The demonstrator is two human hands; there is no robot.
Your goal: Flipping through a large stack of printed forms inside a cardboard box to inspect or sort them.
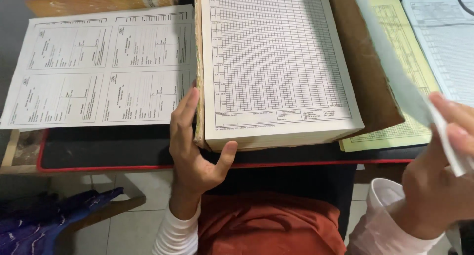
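Note:
A thick pad of gridded white forms (276, 62) lies on the desk in front of me, its brown cardboard cover (363, 62) folded out to the right. My left hand (190, 151) grips the pad's near left corner, fingers up along the bound edge and thumb against the front edge. My right hand (444, 171) is raised at the right edge of view and pinches a thin pale sheet (400, 82) that lifts off the pad and runs up toward the top of the frame.
A white sheet with four printed form panels (98, 67) lies left of the pad. Yellow gridded paper (402, 57) and white gridded paper (444, 37) lie to the right. A black mat with red edging (98, 151) covers the desk. Blue cloth (44, 220) sits lower left.

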